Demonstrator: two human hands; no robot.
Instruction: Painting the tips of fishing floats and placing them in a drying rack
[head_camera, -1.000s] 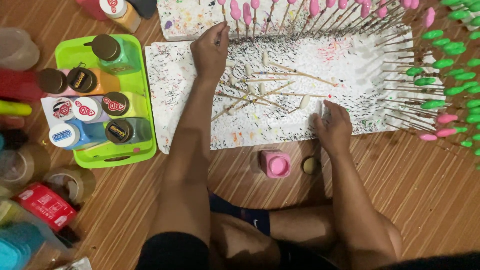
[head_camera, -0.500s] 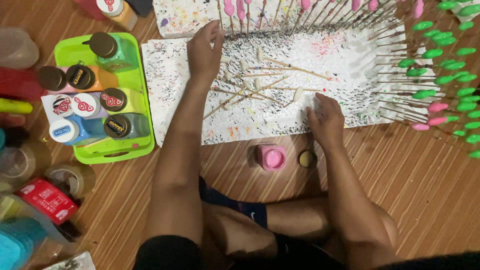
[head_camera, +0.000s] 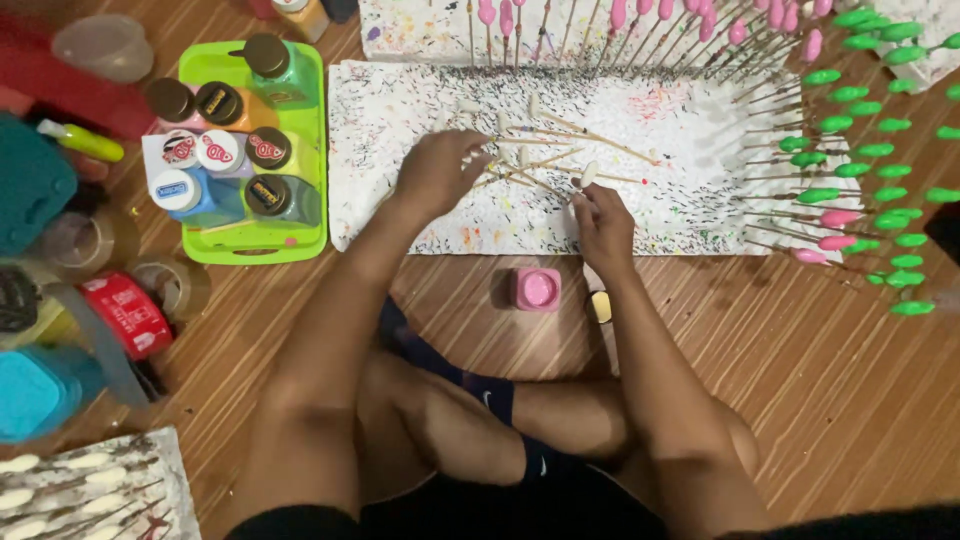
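I sit cross-legged on a wooden floor before a paint-speckled white sheet (head_camera: 660, 215). My left hand (head_camera: 437, 170) rests on the sheet over a loose pile of thin wooden sticks with white unpainted tips (head_camera: 545, 150), its fingers curled on them. My right hand (head_camera: 600, 220) pinches one of these sticks (head_camera: 588, 177) by its lower end near the sheet's front edge. A small open pot of pink paint (head_camera: 537, 288) stands on the floor just in front of the sheet, with a small brown cap (head_camera: 600, 305) beside it.
A lime green tray (head_camera: 300, 150) of paint bottles sits at the left. Pink-tipped sticks (head_camera: 640, 20) lie along the sheet's far edge and green-tipped sticks (head_camera: 870, 150) at the right. Tape rolls, jars and containers (head_camera: 120, 300) crowd the far left. Another sheet with white-tipped sticks (head_camera: 80, 490) lies bottom left.
My left hand has drawn back from the far edge to the stick pile in the middle. My right hand moved left and now pinches a stick.
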